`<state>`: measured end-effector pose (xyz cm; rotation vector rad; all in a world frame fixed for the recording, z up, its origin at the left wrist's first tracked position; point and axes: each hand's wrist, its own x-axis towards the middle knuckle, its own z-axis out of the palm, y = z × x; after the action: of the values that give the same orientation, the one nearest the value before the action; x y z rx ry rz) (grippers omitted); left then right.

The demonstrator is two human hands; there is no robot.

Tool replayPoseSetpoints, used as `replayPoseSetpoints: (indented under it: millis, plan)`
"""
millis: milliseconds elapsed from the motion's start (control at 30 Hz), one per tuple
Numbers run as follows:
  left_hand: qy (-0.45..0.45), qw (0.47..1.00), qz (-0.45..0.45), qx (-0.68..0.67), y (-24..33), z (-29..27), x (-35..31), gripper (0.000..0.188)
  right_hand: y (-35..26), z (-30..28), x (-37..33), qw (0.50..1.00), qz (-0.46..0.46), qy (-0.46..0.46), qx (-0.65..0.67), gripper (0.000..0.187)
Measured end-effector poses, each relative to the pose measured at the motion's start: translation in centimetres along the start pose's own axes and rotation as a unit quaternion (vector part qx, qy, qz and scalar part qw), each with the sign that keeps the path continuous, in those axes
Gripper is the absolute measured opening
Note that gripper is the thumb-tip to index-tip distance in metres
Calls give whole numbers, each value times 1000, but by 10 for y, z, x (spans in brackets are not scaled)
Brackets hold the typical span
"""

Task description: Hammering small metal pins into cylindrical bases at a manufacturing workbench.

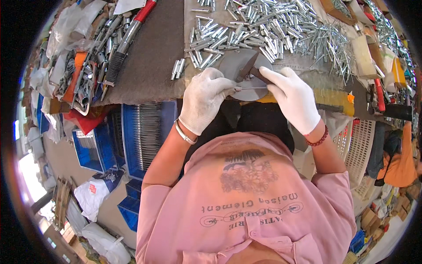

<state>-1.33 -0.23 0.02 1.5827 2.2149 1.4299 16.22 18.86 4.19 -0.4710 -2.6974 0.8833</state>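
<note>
My left hand (205, 100), in a white glove, is closed with thumb and fingertips pinching a small silver metal piece, mostly hidden by the fingers. From there a thin metal rod (255, 88) runs level across to my right hand (293, 97), also gloved, whose fingers are closed around its other end. Whether rod and small piece are joined, I cannot tell. Both hands are over the near part of a round grey metal disc (227, 66) at the bench's front edge. Dark brown metal blocks (249, 68) stand on the disc, beside my right fingertips.
Beyond the disc lie heaped short silver tubes (259, 26) and, farther right, thin metal pins (329, 48). Several tubes (177, 69) lie apart at left. Hand tools (125, 42) crowd the left bench. Below stand a blue crate (132, 132) of rods and a white basket (362, 149).
</note>
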Motion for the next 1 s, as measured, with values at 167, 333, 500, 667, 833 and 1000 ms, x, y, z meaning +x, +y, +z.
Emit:
replayPoseSetpoints:
  millis: [167, 333, 500, 667, 833, 1000]
  plan:
    - [-5, 1000, -8, 7, 0, 0, -4, 15, -9, 4, -3, 984, -58, 43, -166, 23]
    - [0, 1000, -21, 4, 0, 1, -10, 18, -19, 17, -27, 997, 52, -59, -23, 14]
    - [64, 989, -135, 13, 25, 10, -31, 32, -26, 22, -33, 917, 204, -212, 269, 20]
    - [3, 919, -348, -188, 49, 8, -37, 50, -37, 26, -35, 841, 300, -246, 378, 18]
    - [-11, 848, -441, -294, 50, -5, -34, 63, -43, 37, -33, 841, 290, -267, 371, 22]
    - [86, 824, -421, -369, 48, -27, -44, 60, -46, 33, -26, 910, 149, -228, 311, 50]
